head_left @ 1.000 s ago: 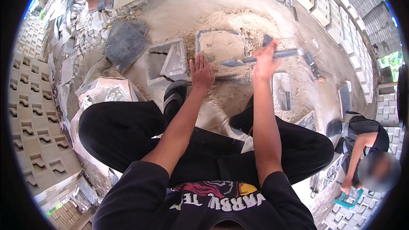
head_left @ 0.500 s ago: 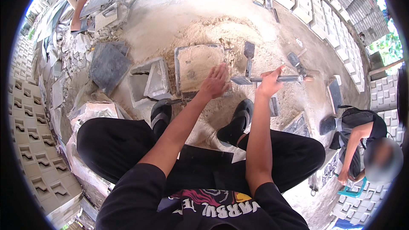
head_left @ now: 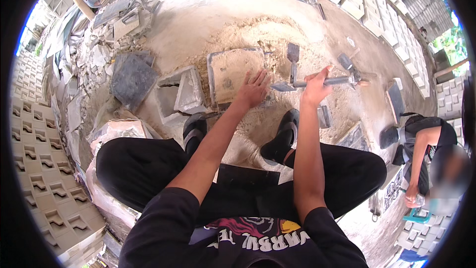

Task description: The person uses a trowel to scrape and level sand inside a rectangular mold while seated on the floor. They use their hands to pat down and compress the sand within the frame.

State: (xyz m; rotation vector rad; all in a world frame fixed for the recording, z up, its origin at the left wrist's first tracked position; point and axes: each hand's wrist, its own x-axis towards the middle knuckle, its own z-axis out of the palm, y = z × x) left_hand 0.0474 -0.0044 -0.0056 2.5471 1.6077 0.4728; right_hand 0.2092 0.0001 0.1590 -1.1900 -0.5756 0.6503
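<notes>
A square mould frame lies on the ground before me, packed level with pale sandy mix. My left hand rests flat at its right side, fingers stretched over the mix. To the right of it, my right hand is closed around the shaft of a flat-bladed metal trowel. The blade points left toward the mould, and the handle end sticks out past my fist. Just beyond the blade lies a second small dark spatula-like tool.
A broken concrete block and dark plates lie left, near rubble. Loose sandy mix surrounds the mould. A dark-headed hammer-like tool lies right. Patterned blocks stand stacked at left. A person works at right.
The whole view has shifted slightly; my hands hold nearly the same places. At the upper left a person's leg has moved farther off. The person at right has lowered a hand.
</notes>
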